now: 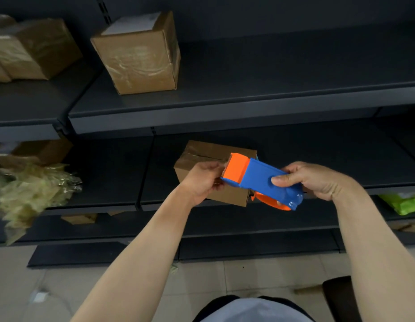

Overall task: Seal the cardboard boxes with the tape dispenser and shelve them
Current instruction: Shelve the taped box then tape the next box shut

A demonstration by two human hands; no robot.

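Dark grey metal shelving [341, 159] stands over a pale tiled floor. The right hand [318, 180] grips the blue rear of a blue and orange plastic tape dispenser [257, 175], while the left hand [202, 180] curls its fingers round the orange front end. Just behind both hands, a small brown taped cardboard box [229, 194] sits on the middle shelf. A taller brown cardboard box [136, 54] stands on the shelf above the left hand. Crumpled clear plastic [32, 191] lies far to the left.

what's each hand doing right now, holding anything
left hand: pinches the orange front end of the tape dispenser
right hand: grips the blue rear of the tape dispenser
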